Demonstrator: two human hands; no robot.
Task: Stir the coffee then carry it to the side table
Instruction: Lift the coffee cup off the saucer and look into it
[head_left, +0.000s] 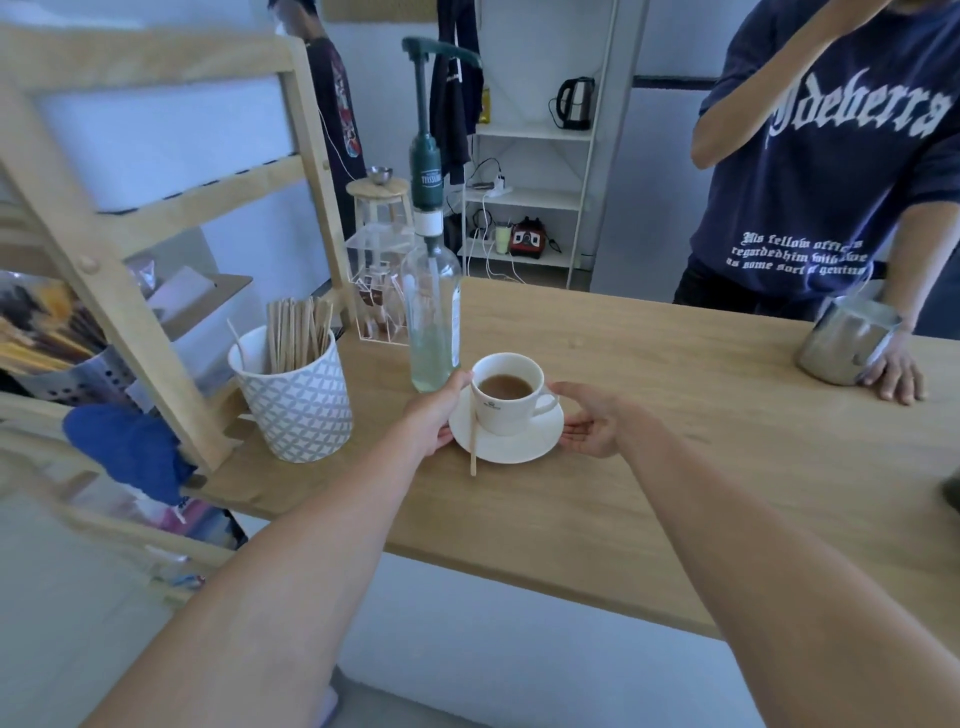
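A white cup of brown coffee (506, 391) stands on a white saucer (511, 446) on the wooden counter (675, 441). A wooden stir stick (473, 436) leans on the saucer's left part, its lower end over the counter. My left hand (434, 415) grips the saucer's left rim, thumb near the cup's edge. On the other side, my right hand (592, 421) cups the saucer's right rim, palm up, fingers under the edge, just below the cup handle. Whether the saucer is lifted off the counter I cannot tell.
A clear bottle with a green pump (431, 291) stands just behind the cup. A patterned pot of wooden stir sticks (293, 400) sits left. A wooden rack (156, 249) is at far left. Another person's hand holds a steel milk jug (847, 340) at right. A wooden stool (377, 195) stands behind.
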